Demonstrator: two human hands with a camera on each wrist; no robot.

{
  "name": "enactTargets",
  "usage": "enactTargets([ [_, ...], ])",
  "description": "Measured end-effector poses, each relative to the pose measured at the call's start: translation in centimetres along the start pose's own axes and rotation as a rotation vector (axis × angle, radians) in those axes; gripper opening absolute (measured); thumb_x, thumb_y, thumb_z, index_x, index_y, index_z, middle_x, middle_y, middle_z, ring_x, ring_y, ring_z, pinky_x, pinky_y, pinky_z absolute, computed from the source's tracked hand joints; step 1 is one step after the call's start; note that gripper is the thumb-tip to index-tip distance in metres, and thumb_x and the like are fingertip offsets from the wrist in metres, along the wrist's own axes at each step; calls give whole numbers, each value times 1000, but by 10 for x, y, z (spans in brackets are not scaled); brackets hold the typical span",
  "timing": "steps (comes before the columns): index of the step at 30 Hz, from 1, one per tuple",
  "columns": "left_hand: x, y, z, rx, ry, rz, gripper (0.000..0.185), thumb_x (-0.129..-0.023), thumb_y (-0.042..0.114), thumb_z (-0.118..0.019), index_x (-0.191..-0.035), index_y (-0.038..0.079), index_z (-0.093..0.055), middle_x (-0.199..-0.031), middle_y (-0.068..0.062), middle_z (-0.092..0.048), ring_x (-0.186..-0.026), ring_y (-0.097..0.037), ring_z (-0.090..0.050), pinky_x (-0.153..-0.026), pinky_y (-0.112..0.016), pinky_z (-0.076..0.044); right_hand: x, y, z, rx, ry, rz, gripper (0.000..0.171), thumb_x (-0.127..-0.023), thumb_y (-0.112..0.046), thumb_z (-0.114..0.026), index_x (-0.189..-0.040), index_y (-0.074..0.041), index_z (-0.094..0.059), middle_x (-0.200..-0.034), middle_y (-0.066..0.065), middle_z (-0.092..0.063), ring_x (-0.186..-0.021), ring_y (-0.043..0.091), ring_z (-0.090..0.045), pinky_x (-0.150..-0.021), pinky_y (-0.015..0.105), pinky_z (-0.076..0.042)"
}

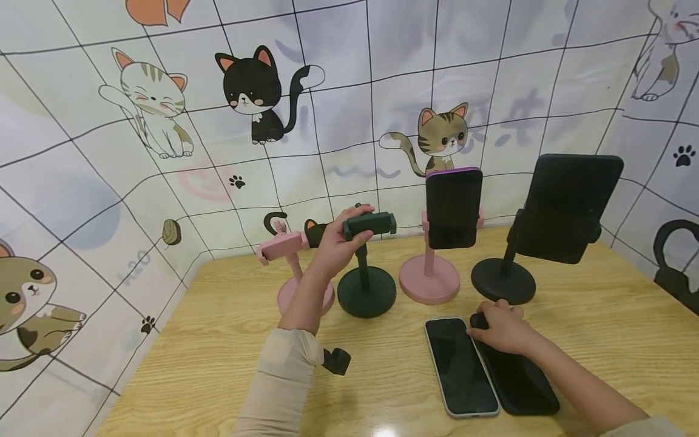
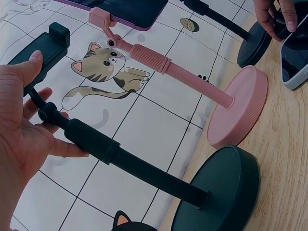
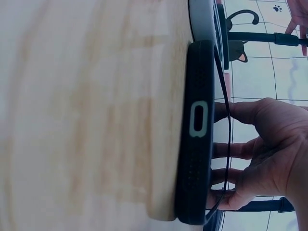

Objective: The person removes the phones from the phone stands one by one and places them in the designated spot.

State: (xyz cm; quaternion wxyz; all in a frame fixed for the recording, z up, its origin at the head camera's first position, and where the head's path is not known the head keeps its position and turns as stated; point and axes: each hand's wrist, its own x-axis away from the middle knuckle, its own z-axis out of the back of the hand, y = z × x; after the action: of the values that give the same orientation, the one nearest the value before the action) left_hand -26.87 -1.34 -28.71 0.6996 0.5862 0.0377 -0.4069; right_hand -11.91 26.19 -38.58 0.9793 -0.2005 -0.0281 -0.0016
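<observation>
Left hand [image 1: 335, 240] grips the clamp of the dark green phone stand [image 1: 366, 267], which sits on the wooden table [image 1: 218, 340] between two pink stands. Right hand [image 1: 502, 328] curls its fingers over the top end of the black-cased phone [image 1: 516, 379] (flat on the table, just beside a light-cased phone [image 1: 460, 366]).

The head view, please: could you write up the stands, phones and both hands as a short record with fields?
Left hand: grips the empty clamp of the green stand
Right hand: fingers curled on the top end of the black phone, which lies flat
White phone: flat on the table, just left of the black phone
Pink stand: holds a phone upright
Black stand: holds a phone, tilted
Second pink stand: empty, behind the left arm
</observation>
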Motion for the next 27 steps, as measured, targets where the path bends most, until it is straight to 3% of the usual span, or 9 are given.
enactTargets([
  [10, 1, -1, -1, 20, -6, 18, 41, -86, 5, -58, -126, 8, -49, -133, -7, -43, -117, -22, -46, -92, -40, -39, 2, 0, 0, -16, 5, -17, 46, -77, -31, -69, -101, 6, -56, -91, 20, -51, -87, 43, -39, -70, 54, -32],
  [17, 2, -1, -2, 42, -2, 24, 42, -86, 5, -58, -126, 8, -49, -139, -7, -38, -125, -20, -38, -96, -43, -36, 3, 0, 2, -25, -6, -38, 47, -77, -33, -69, -103, 4, -56, -94, 22, -49, -88, 47, -37, -61, 51, -41],
  [27, 4, 0, -6, 162, 49, 101, 44, -86, 4, -58, -129, 8, -48, -141, -3, -36, -130, -14, -29, -98, -43, -35, 3, 3, 1, 18, 24, 37, 47, -76, -36, -68, -101, 2, -58, -96, 20, -51, -86, 41, -40, -62, 51, -40],
])
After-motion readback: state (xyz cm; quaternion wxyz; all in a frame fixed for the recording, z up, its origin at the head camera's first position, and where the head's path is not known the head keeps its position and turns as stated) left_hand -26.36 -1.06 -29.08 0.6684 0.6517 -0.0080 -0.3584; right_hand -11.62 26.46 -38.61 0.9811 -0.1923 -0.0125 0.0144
